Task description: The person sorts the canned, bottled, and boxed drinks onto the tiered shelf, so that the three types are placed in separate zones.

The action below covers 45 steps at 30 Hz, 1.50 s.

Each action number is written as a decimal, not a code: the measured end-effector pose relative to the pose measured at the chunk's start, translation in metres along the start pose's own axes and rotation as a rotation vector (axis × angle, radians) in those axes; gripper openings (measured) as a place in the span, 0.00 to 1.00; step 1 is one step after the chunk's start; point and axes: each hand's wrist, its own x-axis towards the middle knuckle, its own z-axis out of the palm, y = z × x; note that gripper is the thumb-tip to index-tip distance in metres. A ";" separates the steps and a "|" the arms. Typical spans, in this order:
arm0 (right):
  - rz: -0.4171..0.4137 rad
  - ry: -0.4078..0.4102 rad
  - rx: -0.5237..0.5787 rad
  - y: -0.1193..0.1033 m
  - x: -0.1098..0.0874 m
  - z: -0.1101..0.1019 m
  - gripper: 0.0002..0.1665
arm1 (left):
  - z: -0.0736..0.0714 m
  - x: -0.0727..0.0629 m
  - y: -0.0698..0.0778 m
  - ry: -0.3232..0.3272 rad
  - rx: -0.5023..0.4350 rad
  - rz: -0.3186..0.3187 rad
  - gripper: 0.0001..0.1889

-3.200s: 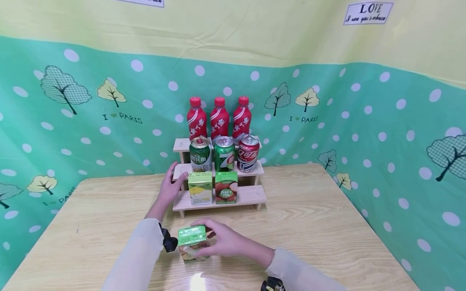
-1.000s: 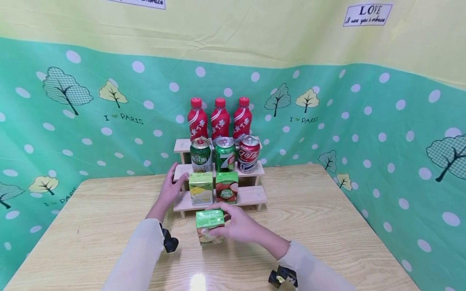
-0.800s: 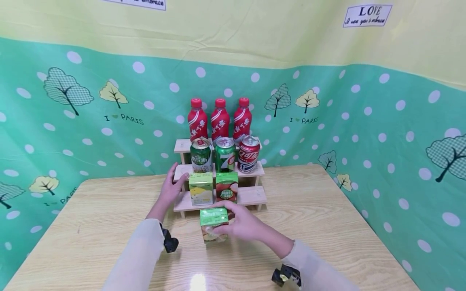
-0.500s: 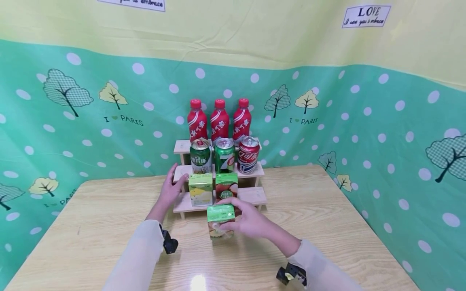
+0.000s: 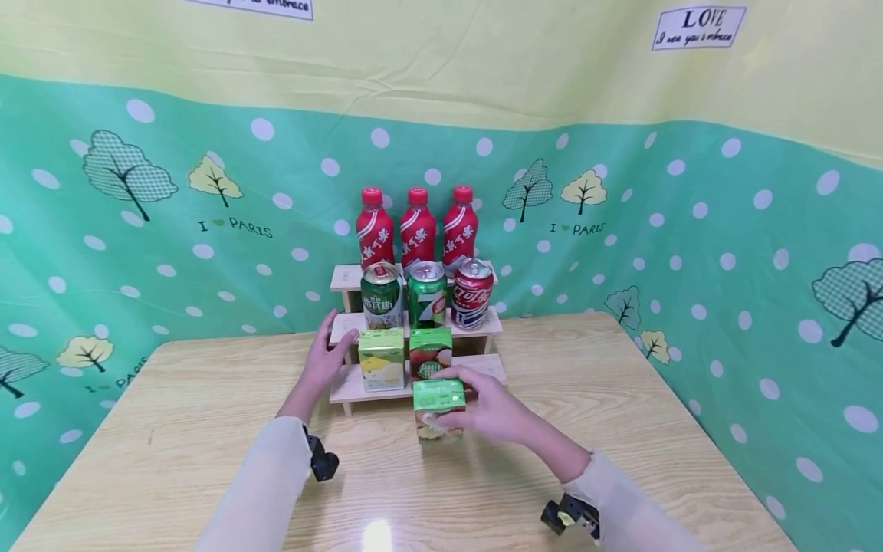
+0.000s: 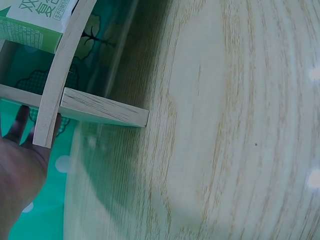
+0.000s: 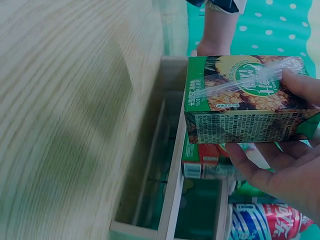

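Observation:
My right hand (image 5: 493, 410) grips a pineapple juice box (image 5: 439, 418) with a green top, thumb on one face and fingers on the other. In the right wrist view the juice box (image 7: 245, 95) shows a wrapped straw on its side. It is held in front of the small wooden tiered shelf (image 5: 479, 368), near a red-and-green juice box (image 5: 431, 349) on the lowest step. My left hand (image 5: 324, 358) is at the shelf's left end, beside a yellow-green juice box (image 5: 382, 368). In the left wrist view its fingers (image 6: 20, 125) are partly hidden behind a shelf slat.
Three cans stand on the middle step, among them a green can (image 5: 427, 295) and a red can (image 5: 472, 295). Behind them are three red bottles (image 5: 417, 230) on the top step. A patterned cloth (image 5: 276, 153) hangs behind the wooden table (image 5: 228, 414).
My right hand has carried the pineapple juice box from the table's front left, rightward and toward the shelf. The left hand has stayed at the shelf's left end.

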 end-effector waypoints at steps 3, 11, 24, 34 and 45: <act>-0.006 0.014 0.014 0.001 -0.001 -0.005 0.32 | 0.000 0.000 0.000 0.002 0.001 -0.011 0.43; -0.011 0.052 -0.007 0.005 -0.006 -0.018 0.36 | 0.000 0.001 -0.001 -0.002 0.015 -0.011 0.45; 0.009 0.094 -0.037 0.012 -0.007 -0.039 0.32 | 0.000 0.002 -0.002 0.001 -0.008 -0.012 0.44; 0.003 0.132 -0.016 0.023 -0.004 -0.051 0.33 | 0.000 0.004 -0.004 0.003 -0.021 -0.010 0.44; 0.036 0.190 -0.023 0.027 -0.001 -0.061 0.35 | 0.000 0.003 -0.005 0.010 -0.025 -0.024 0.43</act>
